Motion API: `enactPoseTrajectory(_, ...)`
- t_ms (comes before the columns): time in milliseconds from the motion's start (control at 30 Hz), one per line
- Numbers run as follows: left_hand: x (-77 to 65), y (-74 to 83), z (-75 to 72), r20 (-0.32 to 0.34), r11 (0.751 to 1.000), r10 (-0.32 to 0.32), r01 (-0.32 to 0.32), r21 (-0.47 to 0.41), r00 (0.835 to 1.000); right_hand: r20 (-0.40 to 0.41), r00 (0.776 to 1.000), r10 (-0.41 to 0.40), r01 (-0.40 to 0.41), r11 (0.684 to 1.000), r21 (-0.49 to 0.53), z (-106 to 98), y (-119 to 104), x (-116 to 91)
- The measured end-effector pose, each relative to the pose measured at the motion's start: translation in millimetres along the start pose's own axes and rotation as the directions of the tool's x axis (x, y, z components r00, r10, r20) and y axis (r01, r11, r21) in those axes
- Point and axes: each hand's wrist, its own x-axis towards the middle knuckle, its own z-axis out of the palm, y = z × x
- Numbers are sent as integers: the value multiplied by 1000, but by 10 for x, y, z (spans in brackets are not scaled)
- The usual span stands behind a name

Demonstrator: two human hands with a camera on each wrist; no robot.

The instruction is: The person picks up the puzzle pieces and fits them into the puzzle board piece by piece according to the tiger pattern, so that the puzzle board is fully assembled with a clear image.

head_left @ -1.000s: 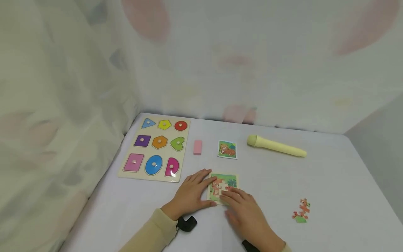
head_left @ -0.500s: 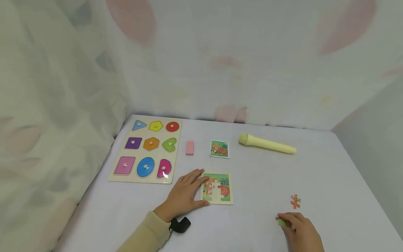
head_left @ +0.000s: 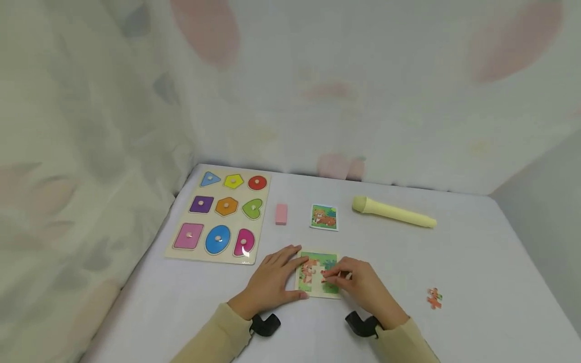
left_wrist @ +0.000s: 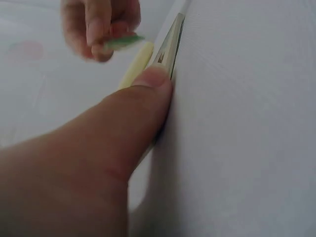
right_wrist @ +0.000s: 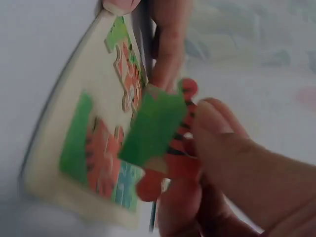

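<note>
A small jigsaw board (head_left: pixel 317 286) with a tiger picture lies on the white table, a bare gap at its lower middle. My left hand (head_left: pixel 271 282) rests along its left side with fingers spread, thumb at the lower edge. Over the board's right part, my right hand (head_left: pixel 363 285) pinches a jigsaw piece (right_wrist: pixel 155 126) between thumb and fingers. That piece is green and orange with black stripes, tilted and held above the board in the right wrist view. Another jigsaw piece (head_left: pixel 434 298), mostly orange, lies on the table to the right.
Behind the board lies a tiger picture card (head_left: pixel 324 217). Nearby are a pink block (head_left: pixel 281 214) and a pale yellow microphone-shaped stick (head_left: pixel 395 212). A shape puzzle board (head_left: pixel 204 216) with knobbed pieces occupies the back left. Patterned cloth hangs behind and at the left.
My right hand went from the board to the pieces at the right, took the green and orange jigsaw piece and brought it back over the board. My left hand stayed on the board.
</note>
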Motion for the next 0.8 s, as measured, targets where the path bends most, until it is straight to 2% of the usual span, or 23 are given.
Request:
enactPoseTrajectory(100,23,38,3,-6,1000,14,-14,0,1000,75,997,10,-8,1000,-25,65,-35,142)
enactPoseTrajectory(200,42,68,7,1,1000,16,-16,3,1000,84,995,49,-44,997,-62,139,-58,185)
enactPoseTrajectory(333,61,78,3,0,1000,20,-20,7,1000,17,999,45,-42,992,-121,222,-83,164)
enactPoseTrajectory(433,80,83,9,-13,1000,23,-23,11,1000,-54,998,-21,8,976,-217,261,-121,102)
enactPoseTrajectory(533,67,96,22,-6,1000,20,-20,13,1000,-82,991,-106,66,921,-385,321,-163,-44)
enactPoseTrajectory(633,49,118,30,14,1000,28,-28,6,1000,-34,983,-179,134,837,-531,389,-180,-242)
enactPoseTrajectory(667,47,121,33,17,999,33,-33,10,999,-12,981,-193,154,818,-554,414,-178,-298)
enactPoseTrajectory(733,52,120,29,10,999,42,-42,14,999,23,976,-215,190,802,-566,451,-173,-374)
enactPoseTrajectory(800,64,105,28,-5,999,46,-46,24,999,38,976,-215,198,803,-563,478,-169,-410)
